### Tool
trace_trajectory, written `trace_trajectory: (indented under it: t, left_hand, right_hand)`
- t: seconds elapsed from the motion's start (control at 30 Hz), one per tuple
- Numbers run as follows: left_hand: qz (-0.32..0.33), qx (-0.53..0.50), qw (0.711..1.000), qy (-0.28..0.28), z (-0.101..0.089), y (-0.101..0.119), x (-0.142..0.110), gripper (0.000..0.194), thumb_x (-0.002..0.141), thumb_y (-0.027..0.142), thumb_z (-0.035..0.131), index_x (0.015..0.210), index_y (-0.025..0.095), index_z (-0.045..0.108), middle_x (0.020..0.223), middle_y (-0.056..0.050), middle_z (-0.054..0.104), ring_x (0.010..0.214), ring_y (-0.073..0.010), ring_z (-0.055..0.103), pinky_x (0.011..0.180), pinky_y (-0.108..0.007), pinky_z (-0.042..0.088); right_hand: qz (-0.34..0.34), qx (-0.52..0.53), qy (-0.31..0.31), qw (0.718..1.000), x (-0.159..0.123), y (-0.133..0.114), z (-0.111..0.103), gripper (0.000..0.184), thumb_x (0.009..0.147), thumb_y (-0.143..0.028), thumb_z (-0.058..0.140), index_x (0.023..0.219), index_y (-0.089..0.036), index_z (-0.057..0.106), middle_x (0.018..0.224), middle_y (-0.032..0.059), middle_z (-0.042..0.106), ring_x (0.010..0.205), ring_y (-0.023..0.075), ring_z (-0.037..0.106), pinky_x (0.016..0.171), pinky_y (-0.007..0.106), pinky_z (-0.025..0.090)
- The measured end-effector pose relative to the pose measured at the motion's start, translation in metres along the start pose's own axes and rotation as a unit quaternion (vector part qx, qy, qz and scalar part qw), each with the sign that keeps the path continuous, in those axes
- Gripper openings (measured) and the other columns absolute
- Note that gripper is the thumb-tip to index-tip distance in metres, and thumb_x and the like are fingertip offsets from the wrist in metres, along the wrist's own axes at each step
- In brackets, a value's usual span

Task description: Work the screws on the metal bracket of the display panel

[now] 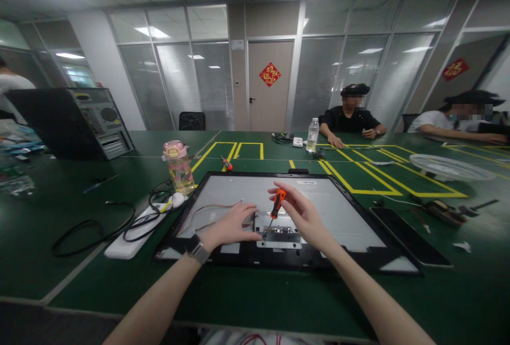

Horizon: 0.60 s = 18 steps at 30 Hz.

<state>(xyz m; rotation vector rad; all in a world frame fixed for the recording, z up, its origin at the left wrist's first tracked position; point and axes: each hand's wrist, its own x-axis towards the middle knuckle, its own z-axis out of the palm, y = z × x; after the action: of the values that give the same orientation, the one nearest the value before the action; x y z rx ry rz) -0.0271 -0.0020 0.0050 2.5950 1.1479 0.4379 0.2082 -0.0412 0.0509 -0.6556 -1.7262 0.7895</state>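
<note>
**Fingers of the right hand (305,215) curled loosely around a slim orange-and-black screwdriver**

In the head view, the right thumb and fingers are partly closed on the screwdriver's (278,204) moulded handle. Its thin metal shaft slants down to a shiny, flat-edged metal bracket (279,244) on a large pale-grey panel (338,217) with a black rim. The left hand (231,225) holds nothing that shows; its fingers are spread, thumb and forefinger parted by the bracket's left side. Whether the tip sits in a screw is too small to tell.

A steady turn calls for the shaft square to the metal, light downward pressure, and left fingertips bracing the bracket away from the tip. The panel looks smooth, matt and rigid, so a slip could scratch it; thin, flexible wires (215,206) curve over its left part.
</note>
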Motion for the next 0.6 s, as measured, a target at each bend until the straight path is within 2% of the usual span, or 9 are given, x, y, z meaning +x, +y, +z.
trace_trajectory:
  t: [0.13,0.33,0.47,0.6]
  left_hand:
    - [-0.006,0.002,1.000,-0.002,-0.001,0.002,-0.001,0.075,0.077,0.064,0.065,0.138,0.023,0.046,0.147,-0.009,0.043,0.135,-0.0323,0.038,0.117,-0.046,0.022]
    - [-0.007,0.003,1.000,-0.008,-0.002,0.002,0.000,0.076,0.077,0.064,0.064,0.138,0.022,0.046,0.147,-0.010,0.043,0.137,-0.0320,0.036,0.117,-0.046,0.021]
    - [-0.013,-0.004,1.000,-0.012,-0.001,0.000,0.000,0.076,0.078,0.065,0.063,0.138,0.023,0.046,0.148,-0.010,0.041,0.137,-0.0319,0.035,0.116,-0.046,0.022]
    - [-0.015,-0.012,1.000,-0.015,-0.001,-0.001,0.000,0.077,0.077,0.065,0.064,0.138,0.023,0.046,0.149,-0.009,0.041,0.137,-0.0314,0.035,0.117,-0.047,0.021]
  right_hand:
    - [-0.004,-0.016,-0.016,1.000,0.001,0.002,-0.001,0.038,0.092,-0.026,0.055,0.129,-0.027,0.054,0.114,0.0094,0.067,0.093,0.0208,0.068,0.087,0.042,0.055]
    - [-0.002,-0.036,0.044,0.998,0.002,0.007,0.001,0.033,0.085,-0.024,0.062,0.118,-0.025,0.060,0.099,0.0066,0.070,0.085,0.0208,0.070,0.081,0.041,0.058]
    - [-0.007,-0.046,0.132,0.990,0.004,0.008,-0.001,0.039,0.081,-0.027,0.068,0.119,-0.025,0.060,0.093,0.0045,0.069,0.083,0.0208,0.068,0.080,0.041,0.057]
    - [0.004,-0.067,0.278,0.958,0.009,0.012,-0.012,0.041,0.080,-0.035,0.068,0.118,-0.024,0.062,0.092,0.0035,0.066,0.076,0.0182,0.063,0.075,0.037,0.057]
